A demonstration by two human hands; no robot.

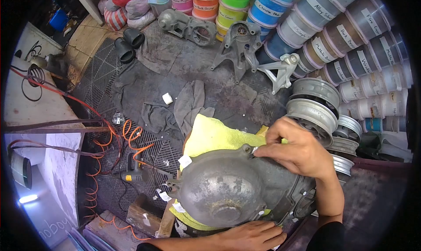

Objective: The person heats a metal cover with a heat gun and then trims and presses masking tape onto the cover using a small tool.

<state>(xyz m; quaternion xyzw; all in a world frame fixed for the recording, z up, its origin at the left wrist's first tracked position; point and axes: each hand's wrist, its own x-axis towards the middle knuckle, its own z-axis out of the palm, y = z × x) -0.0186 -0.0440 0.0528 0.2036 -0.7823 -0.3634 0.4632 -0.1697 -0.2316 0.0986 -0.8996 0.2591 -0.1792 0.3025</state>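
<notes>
A large grey metal engine casing (219, 185) with a domed, worn surface lies on a yellow towel (215, 132) in front of me. My right hand (296, 148) is at its upper rim, thumb and fingers pinched around a small white piece (255, 150) beside a round bolt boss (247, 149). Whether that piece is paper or tape I cannot tell. My left hand (252, 237) rests along the casing's lower edge, its fingers loosely bent and pointing right. White scraps (185, 161) stick out around the rim, and small white plugs (261, 213) sit in some holes.
Labelled paint tubs (322, 8) are stacked at the back right, with wheel rims (311, 111) below them. Bare metal brackets (239, 47) and another casing (188, 27) lie on the dark cloth. An orange coiled hose (92, 181) and a heat-gun-like tool (133, 174) are at left.
</notes>
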